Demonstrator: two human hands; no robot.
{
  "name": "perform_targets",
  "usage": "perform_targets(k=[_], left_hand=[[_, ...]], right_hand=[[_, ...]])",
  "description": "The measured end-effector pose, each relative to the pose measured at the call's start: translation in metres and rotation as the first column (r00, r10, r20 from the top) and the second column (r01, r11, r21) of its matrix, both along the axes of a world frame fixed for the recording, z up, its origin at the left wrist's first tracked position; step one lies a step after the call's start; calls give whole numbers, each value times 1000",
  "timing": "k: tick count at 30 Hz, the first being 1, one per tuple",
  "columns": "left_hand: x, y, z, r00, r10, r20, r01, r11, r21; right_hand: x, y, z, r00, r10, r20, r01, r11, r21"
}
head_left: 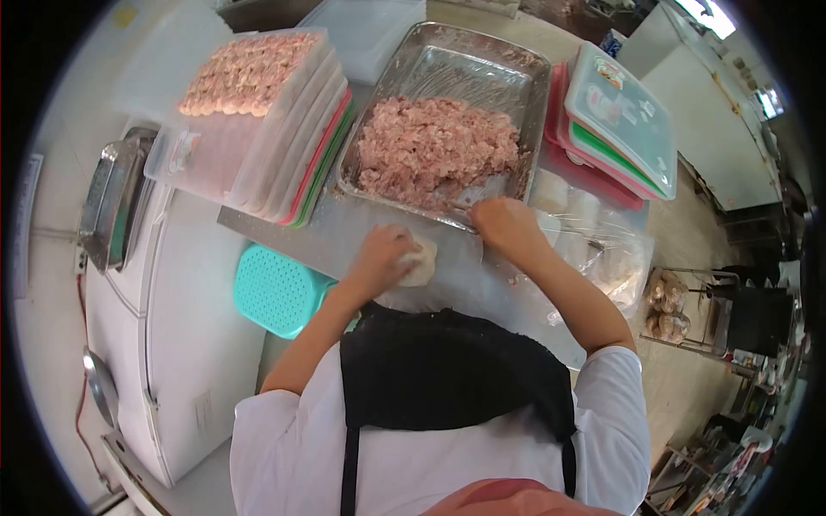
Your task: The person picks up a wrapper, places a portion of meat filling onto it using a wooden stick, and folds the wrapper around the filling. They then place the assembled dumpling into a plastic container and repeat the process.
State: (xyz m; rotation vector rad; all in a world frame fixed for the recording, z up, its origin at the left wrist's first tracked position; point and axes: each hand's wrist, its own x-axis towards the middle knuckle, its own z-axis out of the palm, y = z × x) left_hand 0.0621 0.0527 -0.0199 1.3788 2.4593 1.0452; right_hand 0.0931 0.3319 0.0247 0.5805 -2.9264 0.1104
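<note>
A large metal tray (447, 64) holds a mound of pink minced meat (439, 148). At the tray's near right edge, my right hand (499, 222) is closed round a thin tool whose tip reaches the meat. My left hand (385, 258), slightly blurred, is at a pale round wrapper (422, 265) on the metal table (344, 225); its fingers are too smeared to tell whether they grip it. Right of the tray, a clear plastic bag (615, 267) lies beside pale wrapped stacks (583, 206).
Stacked plastic containers (301, 129) stand at the left, the top one filled with rows of dumplings (249, 73). More lidded containers (624, 112) are stacked at the right. A turquoise perforated stool (275, 288) stands below the table's left edge, near a white freezer (194, 327).
</note>
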Motion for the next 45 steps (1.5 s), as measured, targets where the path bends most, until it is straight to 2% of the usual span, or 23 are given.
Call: perform_targets(k=[1,3,4,7,9,10,11,14,15,18,21,24,25,27,30,32,34,37,38,40,41,44,45], left_hand=[[-5,-3,-4,999,21,33,-22,999,32],[-12,-9,-10,994,56,93,-65,993,98],[-8,-8,-2,996,75,49,-78,994,71],[12,-2,19,987,129,-92,-129,992,9],[21,3,25,964,175,-203,-180,984,-6],[15,0,15,973,203,-108,-198,979,56],[5,-6,-6,975,220,-10,-217,969,118],[-13,-27,-56,895,305,326,-380,904,195],[-20,-32,-62,837,333,435,-446,875,189],[-13,-25,-25,838,396,376,-495,841,218],[-1,-8,11,988,144,50,-151,966,212],[4,-1,4,967,-123,-225,153,981,123],[1,-4,0,978,-116,-172,138,983,119],[-12,-9,-8,993,-100,-62,107,989,105],[-29,-28,-26,988,71,137,-94,981,171],[-37,-41,-41,988,90,128,-111,979,169],[-44,-51,-41,982,91,167,-116,983,143],[-49,-52,-38,946,13,325,-114,950,292],[-50,-52,-37,943,19,334,-128,943,308],[-54,-52,-30,937,34,348,-159,928,337],[-57,-53,-26,957,15,288,-113,938,328],[-63,-54,-17,991,-33,129,-3,963,271],[-63,-55,-19,995,-43,92,19,970,242]], right_hand=[[5,-8,5,999,38,-5,-38,999,-28],[-9,0,43,974,-93,207,71,991,111],[-18,5,56,939,-170,299,115,974,193],[-42,14,29,984,-129,125,133,991,-25],[-32,-6,-17,999,51,-7,-51,992,-112],[-26,-18,-29,988,128,-85,-139,980,-143],[-20,-28,-27,999,23,-22,-24,999,-40],[-24,-7,-9,996,25,89,-22,999,-38],[-28,-3,15,979,-50,199,36,997,74],[-36,-19,42,889,-242,389,146,954,262],[-16,-47,-13,1000,-23,19,22,998,54],[-19,-45,1,982,-52,184,68,994,-82],[-21,-49,9,948,-218,233,257,954,-155],[-29,-51,30,919,-259,296,288,956,-59],[-36,-72,36,900,-297,318,296,954,53],[-32,-91,28,906,-288,309,280,957,73],[-27,-92,28,913,-301,276,325,945,-45],[-33,-82,32,903,-314,293,354,930,-97],[-39,-81,35,897,-313,313,357,930,-92],[-59,-89,41,932,-292,214,314,946,-76],[-66,-96,42,947,-276,165,290,955,-68],[-77,-124,20,958,-240,157,213,962,173],[-74,-126,22,961,-216,173,195,972,130]])
